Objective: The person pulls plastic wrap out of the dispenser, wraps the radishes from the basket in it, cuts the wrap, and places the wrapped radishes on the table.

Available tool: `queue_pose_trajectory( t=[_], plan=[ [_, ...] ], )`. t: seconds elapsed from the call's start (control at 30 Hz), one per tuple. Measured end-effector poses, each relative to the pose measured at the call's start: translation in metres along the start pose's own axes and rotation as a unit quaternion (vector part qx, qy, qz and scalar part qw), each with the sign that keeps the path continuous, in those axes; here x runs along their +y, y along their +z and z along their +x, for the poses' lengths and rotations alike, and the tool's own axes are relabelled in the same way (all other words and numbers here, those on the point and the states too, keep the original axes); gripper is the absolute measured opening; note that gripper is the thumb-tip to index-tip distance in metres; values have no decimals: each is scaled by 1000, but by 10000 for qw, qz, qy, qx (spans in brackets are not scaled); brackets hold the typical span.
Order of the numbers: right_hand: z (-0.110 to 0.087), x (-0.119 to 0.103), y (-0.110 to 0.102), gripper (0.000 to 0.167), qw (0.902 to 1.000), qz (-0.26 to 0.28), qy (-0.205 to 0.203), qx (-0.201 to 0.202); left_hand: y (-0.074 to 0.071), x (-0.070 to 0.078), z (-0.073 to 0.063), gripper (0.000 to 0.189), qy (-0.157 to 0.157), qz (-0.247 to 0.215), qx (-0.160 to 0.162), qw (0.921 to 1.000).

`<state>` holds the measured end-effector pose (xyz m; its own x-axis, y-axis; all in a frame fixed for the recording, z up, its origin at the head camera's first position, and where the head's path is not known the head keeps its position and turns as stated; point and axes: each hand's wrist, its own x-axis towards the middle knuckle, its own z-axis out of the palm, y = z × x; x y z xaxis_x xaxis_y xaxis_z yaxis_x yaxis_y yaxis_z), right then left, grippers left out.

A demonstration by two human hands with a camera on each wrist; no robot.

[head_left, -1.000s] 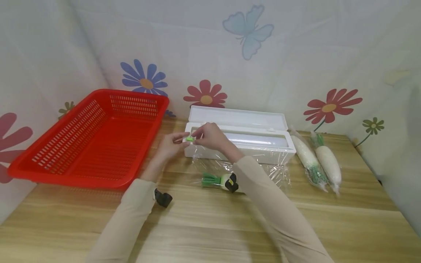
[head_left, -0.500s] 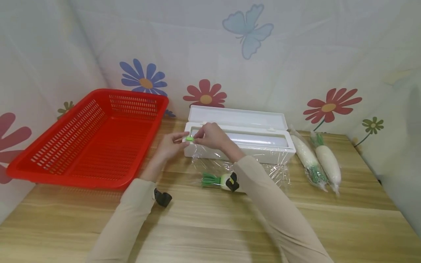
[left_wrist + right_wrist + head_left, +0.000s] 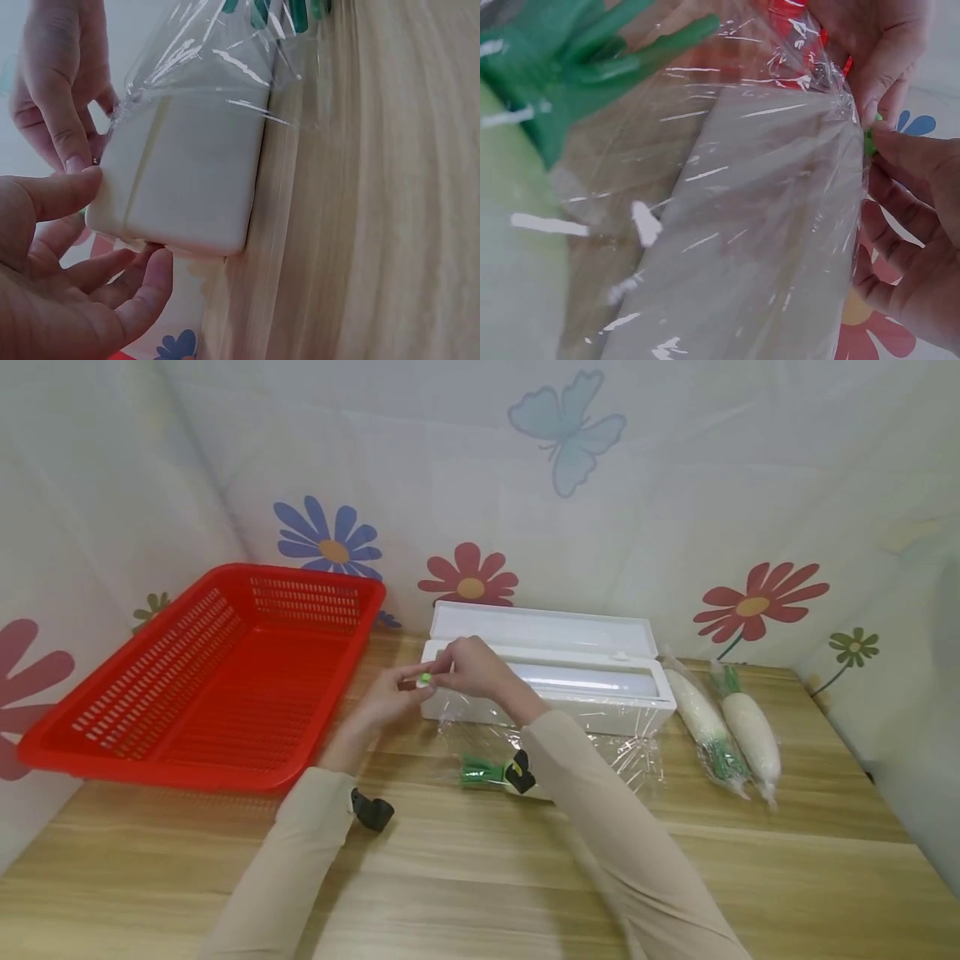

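Observation:
A white cling film box (image 3: 622, 720) lies along the back of the table with its lid (image 3: 540, 628) raised and a film roll (image 3: 592, 680) inside. My left hand (image 3: 384, 700) holds the box's left end, thumb at the upper corner and fingers by the end face. At that same end, my right hand (image 3: 480, 672) pinches a small green slide cutter (image 3: 425, 678), thumb and fingertips close to the left hand's. Clear film (image 3: 480, 737) hangs over the front of the box and covers a white radish with green stalks (image 3: 482, 772), partly hidden by the right forearm.
A large red plastic basket (image 3: 262, 693) stands at the left. Two film-wrapped white radishes (image 3: 703, 714) lie side by side to the right of the box. A flowered cloth (image 3: 675, 510) hangs behind the wooden table (image 3: 465, 893).
The green slide cutter and my right hand have shifted slightly left, toward the box's end. My left hand stays in nearly the same place. The film and radishes lie as before.

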<state>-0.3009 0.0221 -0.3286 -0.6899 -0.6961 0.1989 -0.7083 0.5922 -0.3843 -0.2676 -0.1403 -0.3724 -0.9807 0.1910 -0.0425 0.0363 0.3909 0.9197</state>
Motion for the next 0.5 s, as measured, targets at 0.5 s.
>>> queue_pose_trajectory(
  t=[0.5],
  plan=[
    [-19, 8, -14, 12, 9952, -958, 89, -157, 2, 3, 7, 47, -762, -44, 154, 9970]
  ],
)
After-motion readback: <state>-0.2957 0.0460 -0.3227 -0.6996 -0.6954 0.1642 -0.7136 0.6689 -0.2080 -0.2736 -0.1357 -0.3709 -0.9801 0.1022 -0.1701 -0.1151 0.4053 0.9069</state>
